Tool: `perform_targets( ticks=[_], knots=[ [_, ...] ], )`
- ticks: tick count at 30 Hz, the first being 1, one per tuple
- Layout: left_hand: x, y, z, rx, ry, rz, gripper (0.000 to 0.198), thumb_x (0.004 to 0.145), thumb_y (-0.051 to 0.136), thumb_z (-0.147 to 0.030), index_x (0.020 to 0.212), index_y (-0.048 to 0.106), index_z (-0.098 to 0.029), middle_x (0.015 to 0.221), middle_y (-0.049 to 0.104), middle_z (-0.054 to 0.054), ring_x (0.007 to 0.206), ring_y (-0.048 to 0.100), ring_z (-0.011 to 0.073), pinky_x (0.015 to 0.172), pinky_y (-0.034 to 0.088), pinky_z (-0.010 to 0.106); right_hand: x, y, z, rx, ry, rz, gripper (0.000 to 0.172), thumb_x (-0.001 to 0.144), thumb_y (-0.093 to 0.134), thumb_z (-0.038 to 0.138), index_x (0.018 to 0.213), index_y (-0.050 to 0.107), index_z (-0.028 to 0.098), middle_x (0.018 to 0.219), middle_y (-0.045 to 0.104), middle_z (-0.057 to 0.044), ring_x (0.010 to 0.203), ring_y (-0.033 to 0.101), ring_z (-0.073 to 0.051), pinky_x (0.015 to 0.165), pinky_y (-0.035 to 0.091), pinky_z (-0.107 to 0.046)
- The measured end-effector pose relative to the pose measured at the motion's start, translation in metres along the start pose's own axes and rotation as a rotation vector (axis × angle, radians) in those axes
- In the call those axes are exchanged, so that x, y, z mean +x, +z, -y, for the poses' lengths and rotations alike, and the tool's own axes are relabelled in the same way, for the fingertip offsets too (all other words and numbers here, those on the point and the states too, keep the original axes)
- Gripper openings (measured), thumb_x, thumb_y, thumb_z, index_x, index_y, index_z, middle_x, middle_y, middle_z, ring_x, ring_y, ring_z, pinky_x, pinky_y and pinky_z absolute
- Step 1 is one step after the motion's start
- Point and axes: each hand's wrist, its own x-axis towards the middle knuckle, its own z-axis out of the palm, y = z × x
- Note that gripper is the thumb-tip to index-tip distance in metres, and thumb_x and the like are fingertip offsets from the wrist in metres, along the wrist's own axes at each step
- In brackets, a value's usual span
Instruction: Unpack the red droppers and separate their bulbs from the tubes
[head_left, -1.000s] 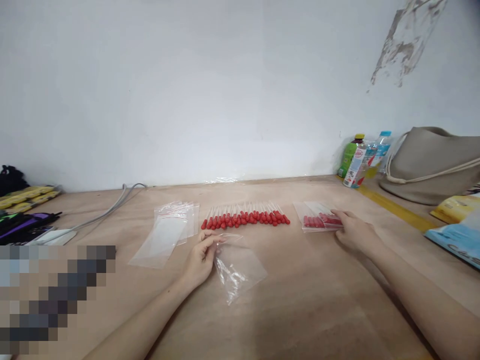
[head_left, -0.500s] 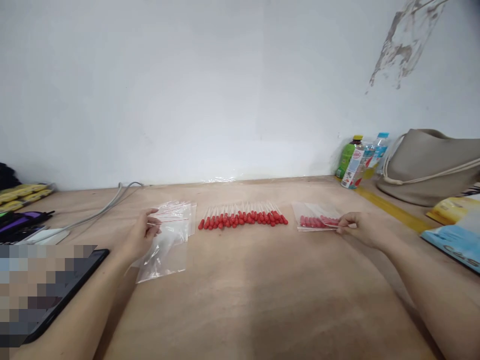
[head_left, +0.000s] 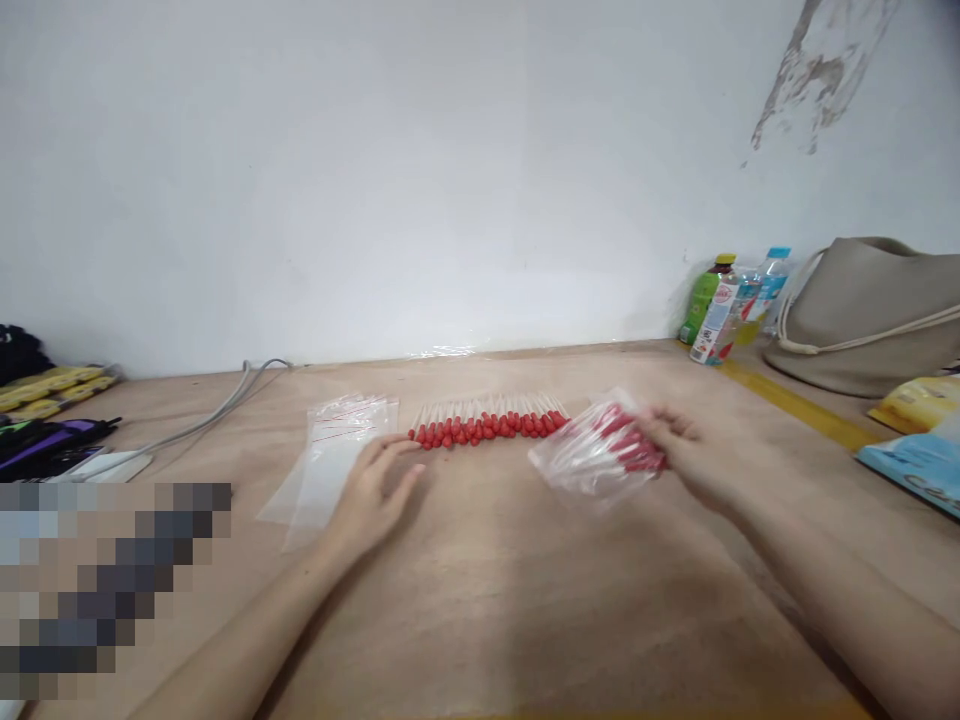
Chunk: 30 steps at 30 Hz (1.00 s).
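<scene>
A row of white sticks with red tips (head_left: pixel 487 427) lies side by side on the wooden table, red ends towards me. My left hand (head_left: pixel 375 490) is open beside the row's left end, thumb apart from the fingers; whether the fingertips touch the sticks I cannot tell. Partly behind this hand lie clear zip bags (head_left: pixel 319 480), flat and overlapping. On the right, my right hand (head_left: pixel 675 445) grips a clear plastic bag (head_left: pixel 577 465) that has red-tipped pieces inside. This bag is tilted and blurred by motion, close to the row's right end.
Bottles (head_left: pixel 716 310) and a grey drawstring bag (head_left: pixel 862 320) stand at the back right, with a blue packet (head_left: pixel 911 465) in front. A grey cable (head_left: pixel 217 410) runs along the left. Dark and purple items (head_left: pixel 56 445) lie at the left edge. A wall (head_left: pixel 450 200) closes the back.
My left hand has left the zip bags and moved right to the row's end. The right hand has lifted the filled bag and brought it left, tilting it.
</scene>
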Motion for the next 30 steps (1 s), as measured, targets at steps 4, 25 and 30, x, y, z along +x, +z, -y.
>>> perform_targets(
  ticks=[4, 25, 30],
  knots=[
    [-0.013, 0.023, -0.057, -0.234, -0.003, 0.246, 0.034, 0.085, 0.042, -0.033, 0.118, 0.045, -0.023, 0.122, 0.045, 0.007, 0.11, 0.046, 0.0188, 0.094, 0.04, 0.034, -0.024, 0.054, -0.016, 0.165, 0.254, 0.288, 0.025, 0.073, 0.058, 0.041, 0.076, 0.05, 0.018, 0.057, 0.057, 0.002, 0.046, 0.052, -0.01, 0.044, 0.044, -0.021],
    [0.011, 0.045, -0.068, -0.359, 0.143, 0.324, 0.025, 0.08, 0.049, -0.019, 0.103, 0.06, -0.02, 0.099, 0.061, 0.005, 0.09, 0.057, 0.0165, 0.082, 0.045, 0.03, -0.01, 0.096, -0.008, 0.123, 0.504, 0.443, 0.033, 0.053, 0.07, 0.004, 0.077, 0.05, 0.015, 0.053, 0.06, 0.003, 0.047, 0.059, -0.011, 0.047, 0.052, -0.022],
    [0.012, 0.055, -0.062, -0.306, 0.253, 0.267, 0.03, 0.085, 0.042, -0.019, 0.11, 0.057, -0.022, 0.106, 0.058, 0.006, 0.095, 0.055, 0.0155, 0.083, 0.044, 0.029, -0.014, 0.103, -0.009, 0.125, 0.471, 0.416, 0.042, 0.05, 0.073, 0.005, 0.077, 0.043, 0.017, 0.052, 0.059, 0.005, 0.046, 0.059, -0.012, 0.045, 0.05, -0.022]
  ],
)
